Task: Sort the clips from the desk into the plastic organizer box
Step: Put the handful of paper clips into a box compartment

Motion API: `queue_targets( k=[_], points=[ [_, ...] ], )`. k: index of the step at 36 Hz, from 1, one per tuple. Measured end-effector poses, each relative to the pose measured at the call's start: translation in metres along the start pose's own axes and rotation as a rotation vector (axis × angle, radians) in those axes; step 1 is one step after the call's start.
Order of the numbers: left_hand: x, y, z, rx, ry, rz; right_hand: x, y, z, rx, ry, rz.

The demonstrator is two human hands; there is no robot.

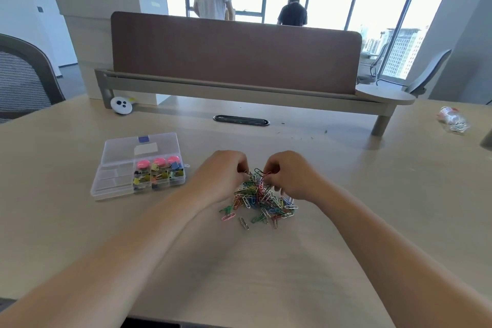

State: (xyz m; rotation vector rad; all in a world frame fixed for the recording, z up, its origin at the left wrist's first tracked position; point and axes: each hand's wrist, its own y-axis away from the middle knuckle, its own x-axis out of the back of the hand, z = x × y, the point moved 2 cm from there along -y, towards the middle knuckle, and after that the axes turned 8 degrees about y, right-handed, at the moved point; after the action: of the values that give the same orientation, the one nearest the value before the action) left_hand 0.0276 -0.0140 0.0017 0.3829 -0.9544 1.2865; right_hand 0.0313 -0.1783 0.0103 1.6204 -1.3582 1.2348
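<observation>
Paper clips (262, 200) lay in a coloured heap on the counter (266, 269), with both hands working a tangle at its top.

At the left, the clear plastic organizer box (111, 181) sat with its lid (125, 148) folded back. Its right compartments held binder clips (159, 176), and its left ones looked unfilled. Near it, the left hand (221, 176) had its grip pinched on linked clips at the heap's far edge. The right hand (288, 177) had its grip pinched on the same snarl from the other side. The step seemed to be separating that snarl. It would go best with a gentle pull apart, kept low over the heap so loose clips did not scatter. A small batch could then go left to an unfilled compartment, away from the binder clips.
</observation>
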Motion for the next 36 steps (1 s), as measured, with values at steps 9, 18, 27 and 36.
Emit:
queue_targets(
  k=[9, 18, 27, 36],
  points=[
    [0.014, 0.006, 0.0, 0.02, 0.038, 0.027, 0.004, 0.002, -0.01, -0.006, -0.061, 0.006],
    [0.039, 0.02, -0.014, 0.057, 0.102, 0.084, 0.007, -0.003, -0.037, 0.039, -0.084, 0.021],
    [0.088, 0.044, -0.06, 0.19, 0.123, 0.186, -0.002, -0.026, -0.1, 0.152, -0.115, 0.001],
    [0.144, 0.075, -0.11, 0.277, 0.041, 0.285, -0.026, -0.053, -0.175, 0.262, -0.098, -0.039]
  ],
)
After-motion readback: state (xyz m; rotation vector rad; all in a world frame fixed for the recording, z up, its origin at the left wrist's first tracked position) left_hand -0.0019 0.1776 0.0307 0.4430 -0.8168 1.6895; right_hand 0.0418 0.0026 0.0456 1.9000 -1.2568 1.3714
